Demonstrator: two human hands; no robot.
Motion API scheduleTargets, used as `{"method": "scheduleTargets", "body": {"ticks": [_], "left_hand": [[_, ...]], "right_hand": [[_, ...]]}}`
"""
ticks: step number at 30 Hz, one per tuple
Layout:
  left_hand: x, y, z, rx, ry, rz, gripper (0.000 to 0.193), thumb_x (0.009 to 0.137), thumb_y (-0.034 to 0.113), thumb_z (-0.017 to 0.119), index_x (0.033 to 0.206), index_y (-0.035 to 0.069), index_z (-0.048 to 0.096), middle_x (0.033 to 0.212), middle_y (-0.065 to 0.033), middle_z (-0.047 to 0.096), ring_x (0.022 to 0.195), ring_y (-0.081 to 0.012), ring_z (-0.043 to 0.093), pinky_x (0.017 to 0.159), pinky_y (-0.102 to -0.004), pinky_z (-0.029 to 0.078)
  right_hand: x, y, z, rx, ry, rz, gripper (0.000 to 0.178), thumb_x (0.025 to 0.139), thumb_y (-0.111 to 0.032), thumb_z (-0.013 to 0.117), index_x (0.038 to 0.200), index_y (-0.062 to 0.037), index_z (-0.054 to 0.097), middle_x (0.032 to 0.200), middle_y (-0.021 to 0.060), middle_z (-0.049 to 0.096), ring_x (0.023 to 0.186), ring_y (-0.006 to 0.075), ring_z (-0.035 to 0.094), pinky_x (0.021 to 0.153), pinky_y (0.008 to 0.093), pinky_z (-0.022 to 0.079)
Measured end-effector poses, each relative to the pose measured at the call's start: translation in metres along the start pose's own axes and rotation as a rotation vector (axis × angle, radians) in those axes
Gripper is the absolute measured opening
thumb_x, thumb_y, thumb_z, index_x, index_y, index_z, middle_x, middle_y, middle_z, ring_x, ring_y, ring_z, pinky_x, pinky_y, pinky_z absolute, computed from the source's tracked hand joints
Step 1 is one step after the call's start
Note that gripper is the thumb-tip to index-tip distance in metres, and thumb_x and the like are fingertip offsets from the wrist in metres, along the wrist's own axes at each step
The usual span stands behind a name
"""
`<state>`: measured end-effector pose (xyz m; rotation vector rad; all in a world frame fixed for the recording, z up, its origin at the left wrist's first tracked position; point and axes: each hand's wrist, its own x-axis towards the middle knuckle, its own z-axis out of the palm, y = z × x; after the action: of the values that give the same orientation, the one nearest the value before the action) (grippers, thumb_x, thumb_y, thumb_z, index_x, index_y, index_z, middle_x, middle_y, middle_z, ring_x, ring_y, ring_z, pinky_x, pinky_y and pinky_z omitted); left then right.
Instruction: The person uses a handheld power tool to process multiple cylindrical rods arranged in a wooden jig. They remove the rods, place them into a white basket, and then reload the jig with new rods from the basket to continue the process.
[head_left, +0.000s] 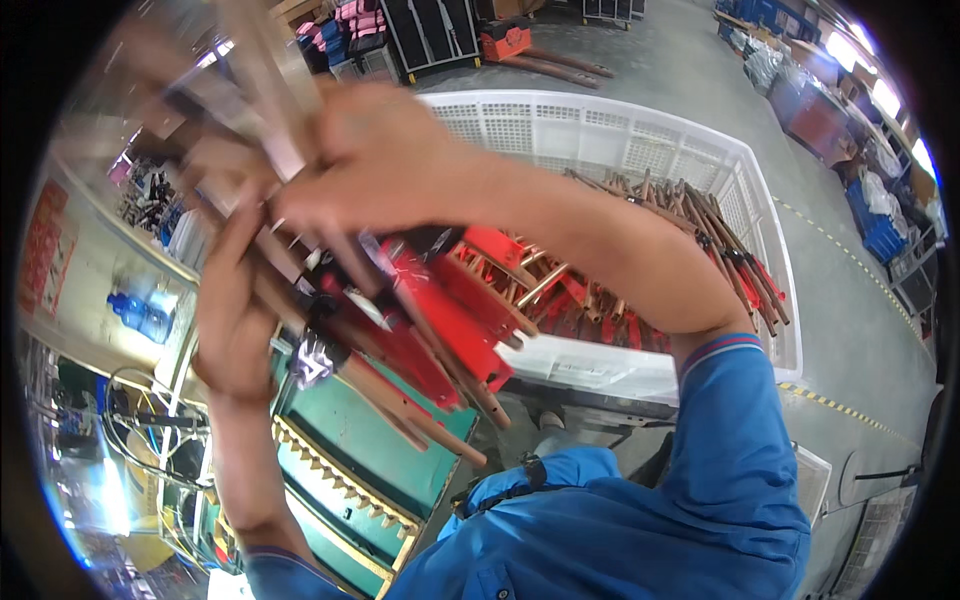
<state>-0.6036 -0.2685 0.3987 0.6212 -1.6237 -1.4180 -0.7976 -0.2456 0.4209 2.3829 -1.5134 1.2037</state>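
Note:
A bundle of brown tubes with red panels [430, 340] hangs slanted in front of me, raised over the bench side. Its upper end is smeared by motion. My right hand [370, 160] reaches across from the right and is closed round the upper part of the tubes. Lower on the left, my left hand [235, 310] grips the same bundle from its outer side, fingers pointing up along it. Black fittings and a scrap of shiny clear wrap [312, 362] show among the tubes. Both hands are blurred, and their palms are hidden.
A large white plastic crate [640, 130] ahead holds many similar brown-and-red pieces [720, 240]. At lower left is a green-topped bench [400, 480] with a notched wooden rack [335, 475]. Cables and a blue bottle [140, 315] are farther left. A red pallet truck [508, 42] stands beyond.

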Motion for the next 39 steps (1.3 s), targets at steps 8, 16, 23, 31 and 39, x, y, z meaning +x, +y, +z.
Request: {"method": "scheduleTargets", "body": {"ticks": [8,16,23,31,39], "left_hand": [[0.241,-0.207,0.129,-0.069,-0.466,-0.684,0.032,0.086,0.021,0.070,0.110,0.002,0.061,0.099,-0.0067,0.066,0.087,-0.0150,0.064,0.075,-0.0289,0.055],[0.197,-0.384,0.189,1.089,-0.771,-0.180,0.058,0.083,0.025,0.063,0.137,0.011,0.046,0.146,-0.0143,0.038,0.132,-0.0309,0.041,0.110,-0.0416,0.032],[0.172,-0.377,0.138,1.015,-0.599,0.182,0.044,0.086,0.019,0.058,0.130,0.011,0.054,0.143,-0.0113,0.041,0.135,-0.0337,0.032,0.112,-0.0437,0.027],[-0.085,-0.209,-0.040,0.745,0.640,0.279,0.027,0.082,-0.003,0.060,0.108,0.003,0.065,0.102,-0.0145,0.065,0.095,-0.0295,0.063,0.083,-0.0338,0.049],[-0.515,-0.301,-0.110,1.168,1.327,-0.826,0.031,0.075,0.006,0.065,0.106,0.007,0.060,0.108,-0.0113,0.059,0.105,-0.0310,0.055,0.091,-0.0403,0.044]], "right_hand": [[-0.116,0.261,0.010,0.740,0.285,0.854,0.044,0.077,-0.028,0.070,0.109,0.0004,0.062,0.092,0.0094,0.066,0.083,0.0156,0.061,0.075,0.0300,0.049],[-0.231,0.299,0.088,-0.166,-0.550,1.211,0.081,0.084,-0.043,0.063,0.143,0.0009,0.029,0.141,0.0259,0.037,0.130,0.0422,0.039,0.106,0.0481,0.037],[-0.253,0.335,0.113,-0.367,-0.518,0.996,0.068,0.084,-0.042,0.059,0.139,-0.0076,0.039,0.141,0.0244,0.038,0.129,0.0422,0.038,0.104,0.0475,0.038],[-0.189,0.248,0.054,0.203,-0.310,0.557,0.035,0.093,-0.011,0.058,0.126,0.0000,0.053,0.108,0.0140,0.065,0.095,0.0195,0.064,0.085,0.0304,0.049],[-0.155,-0.079,0.226,0.569,-0.812,0.000,0.026,0.084,-0.002,0.062,0.110,-0.0045,0.060,0.102,0.0106,0.064,0.082,0.0206,0.066,0.068,0.0296,0.053]]}}
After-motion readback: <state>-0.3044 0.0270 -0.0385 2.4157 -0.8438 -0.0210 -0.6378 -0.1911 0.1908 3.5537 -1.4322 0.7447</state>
